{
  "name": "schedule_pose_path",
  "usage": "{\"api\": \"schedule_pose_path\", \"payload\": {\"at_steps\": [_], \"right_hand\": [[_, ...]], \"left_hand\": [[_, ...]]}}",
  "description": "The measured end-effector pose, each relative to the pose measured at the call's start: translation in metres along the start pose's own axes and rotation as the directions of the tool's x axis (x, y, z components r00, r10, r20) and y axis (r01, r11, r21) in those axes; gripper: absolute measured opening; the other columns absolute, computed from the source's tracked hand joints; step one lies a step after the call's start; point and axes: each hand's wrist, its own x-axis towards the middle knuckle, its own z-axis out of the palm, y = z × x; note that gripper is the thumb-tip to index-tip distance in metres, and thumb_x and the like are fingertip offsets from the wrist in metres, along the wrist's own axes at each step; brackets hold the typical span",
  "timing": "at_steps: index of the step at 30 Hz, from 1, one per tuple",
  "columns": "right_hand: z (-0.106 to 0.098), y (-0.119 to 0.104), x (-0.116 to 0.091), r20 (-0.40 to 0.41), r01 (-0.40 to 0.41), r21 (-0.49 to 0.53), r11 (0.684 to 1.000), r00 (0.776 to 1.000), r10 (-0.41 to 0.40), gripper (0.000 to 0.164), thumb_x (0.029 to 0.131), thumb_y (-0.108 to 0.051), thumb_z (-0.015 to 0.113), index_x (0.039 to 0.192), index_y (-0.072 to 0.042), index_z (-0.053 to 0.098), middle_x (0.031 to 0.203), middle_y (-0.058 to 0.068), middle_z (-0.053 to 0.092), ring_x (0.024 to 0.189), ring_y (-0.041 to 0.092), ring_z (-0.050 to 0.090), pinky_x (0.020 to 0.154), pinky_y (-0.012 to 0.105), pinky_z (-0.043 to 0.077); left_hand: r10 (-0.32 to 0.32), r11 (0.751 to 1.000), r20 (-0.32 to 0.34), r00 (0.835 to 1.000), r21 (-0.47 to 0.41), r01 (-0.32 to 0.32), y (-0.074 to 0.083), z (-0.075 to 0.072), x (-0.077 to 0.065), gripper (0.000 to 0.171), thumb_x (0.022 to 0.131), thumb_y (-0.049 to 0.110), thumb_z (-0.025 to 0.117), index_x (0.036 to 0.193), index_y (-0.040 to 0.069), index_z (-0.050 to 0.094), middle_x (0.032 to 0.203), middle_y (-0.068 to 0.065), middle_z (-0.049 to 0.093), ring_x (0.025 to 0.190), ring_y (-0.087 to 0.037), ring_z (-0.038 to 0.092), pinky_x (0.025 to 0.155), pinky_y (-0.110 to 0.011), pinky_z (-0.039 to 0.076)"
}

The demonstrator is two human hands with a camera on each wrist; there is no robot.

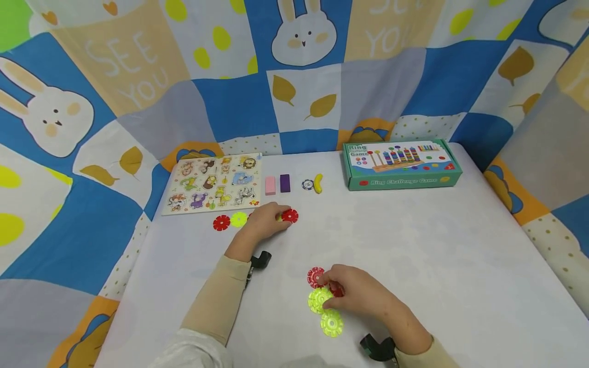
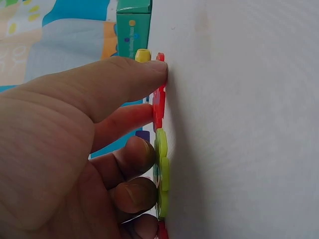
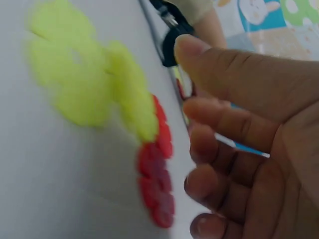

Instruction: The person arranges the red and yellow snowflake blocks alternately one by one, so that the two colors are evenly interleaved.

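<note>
Green and red plastic discs sit nearest on the white table [image 1: 414, 255]: the lowest green disc [image 1: 332, 323] lies free, and just above it the right hand [image 1: 359, 294] rests curled fingers on a joined cluster of discs [image 1: 319, 290], a green one and a red one. Whether it pinches them cannot be told. Farther off, the left hand [image 1: 267, 220] presses straight fingertips [image 2: 149, 74] onto a red disc [image 1: 290, 215]. Beyond lie a puzzle board [image 1: 213, 184] and a green box [image 1: 401, 164].
</note>
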Motion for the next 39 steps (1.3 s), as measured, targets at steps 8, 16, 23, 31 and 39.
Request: {"api": "schedule_pose_path", "payload": {"at_steps": [8, 16, 23, 31, 39], "right_hand": [[0.022, 0.001, -0.007, -0.052, 0.002, -0.173, 0.985, 0.999, -0.011, 0.048, 0.071, -0.037, 0.081, 0.111, -0.016, 0.066, 0.082, -0.012, 0.048, 0.068, 0.002, 0.043, 0.057, 0.021, 0.039], [0.031, 0.001, -0.004, -0.096, 0.048, -0.234, 0.971, 0.993, -0.072, 0.042, 0.068, -0.035, 0.08, 0.102, -0.017, 0.064, 0.089, -0.012, 0.047, 0.066, -0.001, 0.043, 0.058, 0.02, 0.041], [0.033, -0.002, 0.0, -0.105, 0.026, -0.226, 0.974, 0.993, -0.051, 0.041, 0.066, -0.034, 0.08, 0.099, -0.018, 0.061, 0.09, -0.012, 0.044, 0.068, -0.001, 0.045, 0.057, 0.021, 0.043], [0.03, -0.009, 0.003, -0.063, -0.011, -0.206, 0.978, 0.998, -0.002, 0.041, 0.065, -0.031, 0.079, 0.094, -0.019, 0.053, 0.084, -0.012, 0.043, 0.065, 0.002, 0.044, 0.057, 0.022, 0.041], [0.016, -0.014, 0.008, -0.09, 0.025, -0.202, 0.979, 0.995, -0.044, 0.044, 0.07, -0.033, 0.075, 0.106, -0.019, 0.054, 0.082, -0.017, 0.049, 0.067, 0.002, 0.046, 0.06, 0.022, 0.042]], "left_hand": [[-0.011, 1.0, 0.001, 1.0, -0.008, 0.011, -0.001, 0.001, -0.002, 0.052, 0.084, 0.039, 0.069, 0.133, 0.028, 0.056, 0.111, 0.004, 0.057, 0.093, -0.014, 0.047, 0.081, -0.032, 0.043], [-0.012, 1.0, 0.009, 1.0, -0.002, 0.012, 0.0, 0.0, -0.002, 0.053, 0.084, 0.04, 0.069, 0.133, 0.028, 0.055, 0.112, 0.005, 0.057, 0.093, -0.013, 0.047, 0.083, -0.032, 0.043], [-0.006, 1.0, 0.002, 1.0, -0.011, 0.006, 0.001, 0.0, -0.002, 0.052, 0.084, 0.039, 0.069, 0.133, 0.027, 0.056, 0.111, 0.005, 0.057, 0.093, -0.014, 0.047, 0.082, -0.032, 0.043], [0.002, 1.0, 0.001, 1.0, 0.003, -0.002, 0.001, 0.001, -0.002, 0.052, 0.084, 0.039, 0.069, 0.133, 0.027, 0.056, 0.113, 0.005, 0.057, 0.094, -0.013, 0.047, 0.083, -0.033, 0.043], [-0.005, 1.0, -0.003, 1.0, 0.0, 0.005, 0.0, 0.0, -0.001, 0.052, 0.084, 0.04, 0.068, 0.133, 0.028, 0.056, 0.114, 0.005, 0.057, 0.096, -0.012, 0.047, 0.085, -0.032, 0.043]]}}
